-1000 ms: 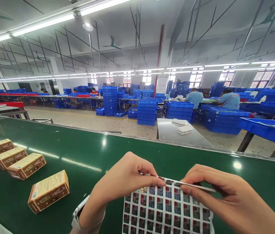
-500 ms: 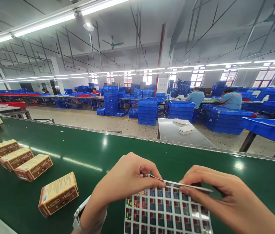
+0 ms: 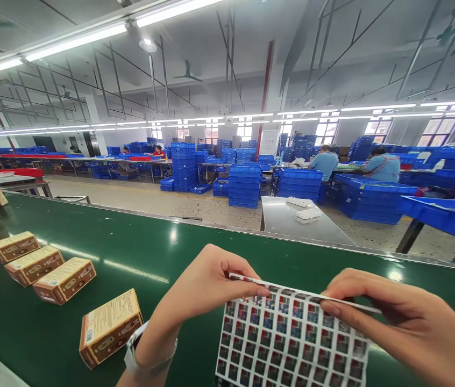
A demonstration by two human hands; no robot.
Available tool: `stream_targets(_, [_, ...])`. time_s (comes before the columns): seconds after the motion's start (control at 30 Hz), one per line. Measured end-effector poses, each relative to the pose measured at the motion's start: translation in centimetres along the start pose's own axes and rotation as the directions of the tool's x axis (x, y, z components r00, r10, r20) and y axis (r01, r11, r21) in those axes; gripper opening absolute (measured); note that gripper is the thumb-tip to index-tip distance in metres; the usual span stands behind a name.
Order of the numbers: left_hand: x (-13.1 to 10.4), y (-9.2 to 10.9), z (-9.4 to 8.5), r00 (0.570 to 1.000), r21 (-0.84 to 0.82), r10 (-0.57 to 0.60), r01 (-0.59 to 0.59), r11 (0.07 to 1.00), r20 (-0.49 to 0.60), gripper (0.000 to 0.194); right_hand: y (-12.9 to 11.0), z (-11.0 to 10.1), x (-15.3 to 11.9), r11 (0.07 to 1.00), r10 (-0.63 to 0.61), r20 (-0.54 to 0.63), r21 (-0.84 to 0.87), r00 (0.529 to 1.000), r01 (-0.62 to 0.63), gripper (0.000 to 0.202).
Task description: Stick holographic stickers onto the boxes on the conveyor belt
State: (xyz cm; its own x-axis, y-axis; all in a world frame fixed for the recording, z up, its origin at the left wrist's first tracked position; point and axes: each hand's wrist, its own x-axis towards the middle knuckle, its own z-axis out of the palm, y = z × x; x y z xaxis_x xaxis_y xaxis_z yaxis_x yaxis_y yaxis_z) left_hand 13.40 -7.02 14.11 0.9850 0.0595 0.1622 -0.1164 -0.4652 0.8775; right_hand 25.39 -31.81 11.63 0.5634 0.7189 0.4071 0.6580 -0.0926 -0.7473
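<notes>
A white sheet of small square stickers point(image 3: 284, 333), dark and red with a shiny finish, hangs between my two hands over the green belt. My left hand point(image 3: 215, 285) pinches its top edge near the left corner, thumb in front. Towards the right end of that same edge, my right hand point(image 3: 389, 312) pinches it between thumb and fingers. The top edge is folded over, and the sheet's bottom runs out of view. Nearest to my left wrist stands a brown and cream box point(image 3: 110, 328) on the belt.
Several similar boxes point(image 3: 66, 279) line the left of the green conveyor belt point(image 3: 139, 242). Beyond its metal edge stands a steel table point(image 3: 292, 215) with white pieces on it. Stacked blue crates point(image 3: 243, 185) and seated people point(image 3: 324, 161) are farther back.
Both hands have lifted the sticker sheet slightly and moved apart, the right hand going right. More of the sheet shows. The boxes on the belt have shifted a little to the right.
</notes>
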Motion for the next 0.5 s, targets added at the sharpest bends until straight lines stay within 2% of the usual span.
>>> stream_targets(0.1, [0.1, -0.2, 0.0, 1.0, -0.029, 0.012, -0.012, 0.999, -0.001, 0.021, 0.4, -0.1, -0.2, 0.997, 0.074, 0.016, 0.018, 0.997, -0.074, 0.025])
stream_targets(0.2, [0.0, -0.6, -0.2, 0.997, -0.046, 0.047, -0.044, 0.998, 0.066, 0.025, 0.1, 0.1, -0.6, 0.982, 0.172, -0.042, 0.083, 0.984, -0.168, 0.028])
stream_targets(0.3, [0.0, -0.9, -0.5, 0.993, -0.016, 0.102, -0.101, 0.995, 0.055, 0.03, -0.8, 0.5, -1.0, 0.96, 0.247, -0.105, 0.163, 0.963, -0.229, 0.028])
stream_targets(0.4, [0.0, -0.9, -0.5, 0.991, -0.006, 0.126, -0.126, 0.992, 0.039, 0.032, -1.0, 0.5, -0.9, 0.96, 0.245, -0.112, 0.17, 0.963, -0.224, 0.029])
stream_targets(0.5, [0.0, -0.7, -0.6, 0.991, -0.008, 0.127, -0.126, 0.992, 0.042, 0.032, 0.1, -0.2, -0.4, 0.97, 0.205, -0.039, 0.142, 0.978, -0.198, 0.029])
